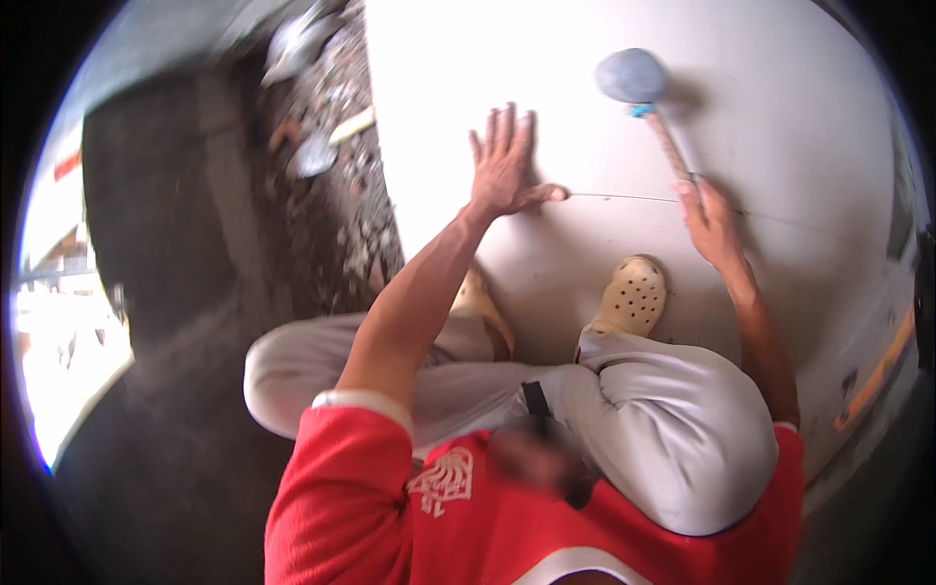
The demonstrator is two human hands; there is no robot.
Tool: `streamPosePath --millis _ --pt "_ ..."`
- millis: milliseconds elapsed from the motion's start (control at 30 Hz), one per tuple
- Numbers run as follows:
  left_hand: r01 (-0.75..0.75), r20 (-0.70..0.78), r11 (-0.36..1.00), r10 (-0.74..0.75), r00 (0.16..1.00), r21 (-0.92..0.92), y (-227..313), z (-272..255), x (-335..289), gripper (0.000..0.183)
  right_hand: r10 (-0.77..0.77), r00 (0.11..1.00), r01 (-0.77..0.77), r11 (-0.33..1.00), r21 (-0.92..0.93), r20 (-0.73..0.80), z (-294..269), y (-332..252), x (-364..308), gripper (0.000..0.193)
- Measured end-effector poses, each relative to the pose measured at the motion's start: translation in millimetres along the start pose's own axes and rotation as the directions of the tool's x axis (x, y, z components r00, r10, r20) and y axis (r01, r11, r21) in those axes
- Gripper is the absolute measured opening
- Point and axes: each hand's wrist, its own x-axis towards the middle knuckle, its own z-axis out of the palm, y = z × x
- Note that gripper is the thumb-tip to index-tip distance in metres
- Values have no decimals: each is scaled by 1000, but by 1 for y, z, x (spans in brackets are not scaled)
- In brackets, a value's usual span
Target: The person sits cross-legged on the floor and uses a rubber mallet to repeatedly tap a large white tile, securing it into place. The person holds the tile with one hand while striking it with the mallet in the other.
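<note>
The mallet head (pixel 632 75) is grey, the tiles (pixel 468 58) white, the clogs (pixel 622 310) cream.

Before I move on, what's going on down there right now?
A person crouches on a pale slab surface. The right hand grips the handle of a mallet with a grey head, which is out in front; whether the head touches the surface is hard to tell. The left hand is open, fingers spread over the slabs, its thumb by a thin dark joint line. Rubble lies along the left edge.
</note>
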Motion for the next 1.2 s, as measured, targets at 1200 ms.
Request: streamPosePath --millis 1200 --pt "615 12 771 -625 780 167 14 -70 -50 122 -676 716 688 639 -343 176 8 -173 164 23"
